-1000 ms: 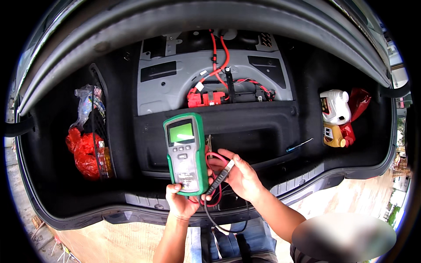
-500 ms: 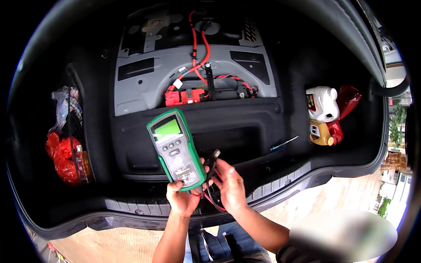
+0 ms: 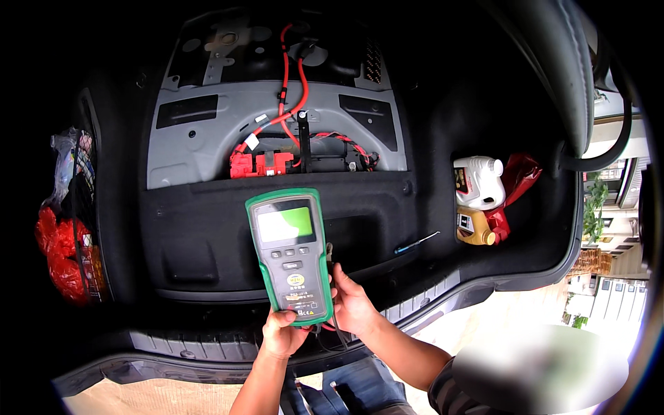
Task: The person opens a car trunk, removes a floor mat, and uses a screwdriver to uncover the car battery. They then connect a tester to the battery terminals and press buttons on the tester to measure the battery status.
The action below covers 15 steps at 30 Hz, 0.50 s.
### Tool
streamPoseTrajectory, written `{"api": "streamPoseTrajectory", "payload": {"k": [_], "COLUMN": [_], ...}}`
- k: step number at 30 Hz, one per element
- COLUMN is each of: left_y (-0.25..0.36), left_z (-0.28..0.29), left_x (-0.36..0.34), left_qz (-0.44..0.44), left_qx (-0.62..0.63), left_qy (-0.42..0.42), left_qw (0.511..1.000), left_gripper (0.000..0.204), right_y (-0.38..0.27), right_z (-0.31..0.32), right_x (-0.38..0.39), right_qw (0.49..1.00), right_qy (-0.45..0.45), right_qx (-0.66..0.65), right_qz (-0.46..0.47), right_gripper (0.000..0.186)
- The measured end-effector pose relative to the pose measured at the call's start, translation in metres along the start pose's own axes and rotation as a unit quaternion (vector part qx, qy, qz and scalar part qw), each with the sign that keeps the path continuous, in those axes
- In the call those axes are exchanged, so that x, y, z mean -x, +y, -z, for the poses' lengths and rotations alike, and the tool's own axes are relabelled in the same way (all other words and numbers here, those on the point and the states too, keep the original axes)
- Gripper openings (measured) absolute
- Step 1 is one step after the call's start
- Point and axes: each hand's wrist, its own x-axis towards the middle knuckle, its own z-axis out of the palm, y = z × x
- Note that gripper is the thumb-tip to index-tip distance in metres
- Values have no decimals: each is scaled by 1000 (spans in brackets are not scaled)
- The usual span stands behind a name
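Observation:
A handheld battery tester [image 3: 294, 266] with a grey body, green rubber edge and lit green screen stands tilted up before me, its face toward me. My left hand [image 3: 282, 335] is closed on its lower left end, thumb on the front. At the tester's lower right edge, my right hand [image 3: 354, 304] is closed round a dark test clamp, whose metal tip [image 3: 330, 249] pokes out above the thumb. Most of the clamp is hidden by the tester and fingers. Red and black leads [image 3: 332, 327] hang below the hands.
Beyond lies a car boot with a red battery terminal cover [image 3: 261, 164] and thick red cables [image 3: 304, 86]. A blue-handled screwdriver-like tool [image 3: 415, 243] rests at right. White [image 3: 481, 183] and gold [image 3: 475, 227] bottles stand in the right pocket; red bags [image 3: 66, 259] fill the left.
The tester has turned more upright and faces me more squarely. My right hand has moved in against its right edge, and the clamp tip is now mostly behind it. The view has shifted right.

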Motion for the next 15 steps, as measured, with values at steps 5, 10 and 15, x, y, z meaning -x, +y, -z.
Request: {"api": "streamPoseTrajectory", "payload": {"k": [5,10,15], "left_y": [-4,-19,-24], "left_z": [-6,-7,23], "left_x": [-15,-21,-36], "left_qz": [-55,-63,-132], "left_qx": [90,184,33], "left_qy": [-21,-29,102], "left_qw": [994,981,985], "left_gripper": [94,90,66], "right_y": [-12,-40,-73], "right_z": [-13,-3,-10], "right_x": [-5,-10,-39], "right_qw": [992,979,947], "right_qy": [-127,-172,-96], "right_qx": [-8,104,278], "right_qz": [14,-23,132], "right_gripper": [45,57,60]}}
